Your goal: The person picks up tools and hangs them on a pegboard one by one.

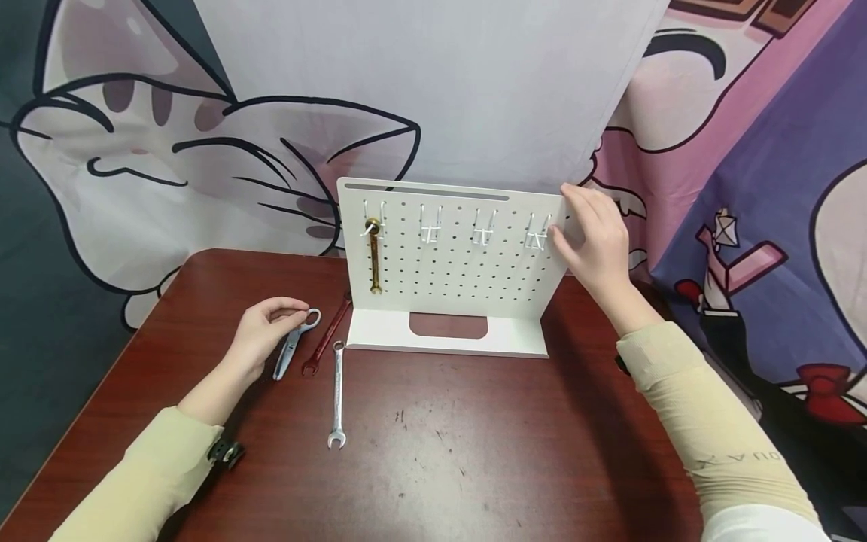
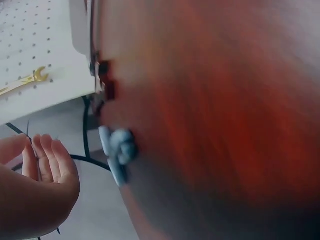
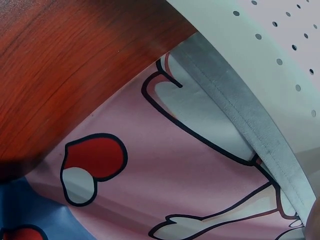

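A white pegboard [image 1: 460, 278] stands upright on its base. My right hand [image 1: 599, 237] grips its upper right edge, thumb in front; in the right wrist view only a sliver of hand shows. A gold wrench [image 1: 375, 260] hangs on the leftmost hook. My left hand [image 1: 267, 331] is above the table beside grey-blue scissors [image 1: 287, 354], fingers loosely bent and thumb close to them. The left wrist view shows that hand apart from the scissors [image 2: 117, 152], with nothing visible in it. A red wrench [image 1: 327, 336] and a silver wrench [image 1: 337, 395] lie on the table.
White wire hooks [image 1: 482, 229] line the upper part of the board. The brown table [image 1: 474, 452] has dark scuffs in front of the base. Printed cartoon cloth [image 1: 149, 150] hangs behind the table and along the right side [image 1: 765, 248].
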{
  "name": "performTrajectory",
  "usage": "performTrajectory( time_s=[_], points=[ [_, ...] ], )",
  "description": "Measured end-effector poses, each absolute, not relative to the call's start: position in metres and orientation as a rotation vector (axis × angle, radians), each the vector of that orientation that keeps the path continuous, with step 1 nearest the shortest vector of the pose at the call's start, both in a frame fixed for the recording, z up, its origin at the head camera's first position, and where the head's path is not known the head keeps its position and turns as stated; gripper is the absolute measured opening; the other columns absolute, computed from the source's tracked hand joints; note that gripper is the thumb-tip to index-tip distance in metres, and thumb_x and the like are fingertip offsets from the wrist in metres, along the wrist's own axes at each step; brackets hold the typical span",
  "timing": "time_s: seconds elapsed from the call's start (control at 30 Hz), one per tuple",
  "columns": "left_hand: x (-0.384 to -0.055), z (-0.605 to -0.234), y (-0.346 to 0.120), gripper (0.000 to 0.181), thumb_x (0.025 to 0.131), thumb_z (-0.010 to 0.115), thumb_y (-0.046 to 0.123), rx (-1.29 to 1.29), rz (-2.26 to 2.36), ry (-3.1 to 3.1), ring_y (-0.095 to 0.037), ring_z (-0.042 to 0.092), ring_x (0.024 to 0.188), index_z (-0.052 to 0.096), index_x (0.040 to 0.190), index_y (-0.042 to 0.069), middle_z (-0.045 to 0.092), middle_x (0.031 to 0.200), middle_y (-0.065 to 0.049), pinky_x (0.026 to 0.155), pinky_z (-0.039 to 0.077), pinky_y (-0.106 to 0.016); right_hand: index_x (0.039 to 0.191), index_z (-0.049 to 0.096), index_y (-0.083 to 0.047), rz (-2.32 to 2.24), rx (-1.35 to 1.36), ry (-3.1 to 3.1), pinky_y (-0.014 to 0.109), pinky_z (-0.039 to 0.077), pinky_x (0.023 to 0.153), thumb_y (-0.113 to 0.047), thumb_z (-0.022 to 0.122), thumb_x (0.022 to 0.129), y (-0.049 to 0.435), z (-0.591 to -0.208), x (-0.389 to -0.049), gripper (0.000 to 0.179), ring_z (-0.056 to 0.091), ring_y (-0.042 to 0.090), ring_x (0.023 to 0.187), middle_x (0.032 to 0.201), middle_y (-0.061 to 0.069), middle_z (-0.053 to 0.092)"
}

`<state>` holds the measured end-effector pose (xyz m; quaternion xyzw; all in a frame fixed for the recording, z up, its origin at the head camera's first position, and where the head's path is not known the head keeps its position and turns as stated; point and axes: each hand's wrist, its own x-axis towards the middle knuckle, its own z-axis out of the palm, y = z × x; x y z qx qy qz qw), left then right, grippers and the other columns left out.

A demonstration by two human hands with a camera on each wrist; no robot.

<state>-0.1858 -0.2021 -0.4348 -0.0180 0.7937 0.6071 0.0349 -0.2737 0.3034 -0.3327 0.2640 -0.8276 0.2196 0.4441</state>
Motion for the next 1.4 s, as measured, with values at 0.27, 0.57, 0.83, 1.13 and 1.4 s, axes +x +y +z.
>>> performTrajectory(
  time_s=[0.27, 0.57, 0.83, 1.13, 1.4],
  points=[
    [-0.179, -0.443, -0.225, 0.034, 0.101, 0.07, 0.008, -0.037, 1.755, 2.546, 0.009, 0.067, 0.083, 0.065, 0.126, -0.014, 0.075, 0.092, 0.013, 0.077, 0.055, -0.009, 0.139, 0.067, -0.002, 0.541, 0.659, -2.054, 0.047, 0.045, 0.119, -0.008, 0.076, 0.09, 0.303, -0.332, -0.274, 0.05, 0.063, 0.044, 0.126, 0.135, 0.022, 0.071],
    [-0.172, -0.45, -0.237, 0.025, 0.098, 0.075, 0.009, 0.02, 1.469, 2.782, 0.014, 0.061, 0.076, 0.073, 0.115, -0.009, 0.079, 0.101, -0.018, 0.071, 0.048, -0.006, 0.139, 0.067, -0.002, 0.546, 0.646, -2.07, 0.046, 0.044, 0.121, -0.008, 0.076, 0.09, 0.303, -0.332, -0.273, 0.05, 0.062, 0.044, 0.128, 0.135, 0.022, 0.07],
    [-0.174, -0.458, -0.242, 0.018, 0.095, 0.078, 0.011, 0.12, 1.204, 2.905, 0.008, 0.064, 0.077, 0.075, 0.107, -0.003, 0.08, 0.096, -0.018, 0.072, 0.048, -0.011, 0.14, 0.067, -0.002, 0.54, 0.645, -2.067, 0.046, 0.044, 0.12, -0.009, 0.075, 0.09, 0.303, -0.332, -0.273, 0.051, 0.062, 0.044, 0.127, 0.136, 0.022, 0.07],
    [-0.175, -0.467, -0.244, 0.019, 0.093, 0.079, 0.011, 0.166, 1.115, 2.924, -0.011, 0.07, 0.08, 0.074, 0.105, -0.003, 0.079, 0.091, -0.016, 0.069, 0.051, -0.017, 0.14, 0.067, -0.003, 0.539, 0.636, -2.072, 0.046, 0.045, 0.119, -0.008, 0.075, 0.09, 0.303, -0.332, -0.273, 0.051, 0.062, 0.043, 0.127, 0.137, 0.021, 0.07],
    [-0.177, -0.471, -0.241, 0.021, 0.092, 0.081, 0.011, 0.17, 1.099, 2.953, -0.017, 0.07, 0.079, 0.074, 0.105, -0.004, 0.078, 0.088, -0.014, 0.068, 0.051, -0.017, 0.14, 0.067, -0.003, 0.532, 0.635, -2.073, 0.046, 0.045, 0.119, -0.008, 0.075, 0.09, 0.304, -0.332, -0.273, 0.051, 0.062, 0.043, 0.128, 0.137, 0.02, 0.07]
  ],
)
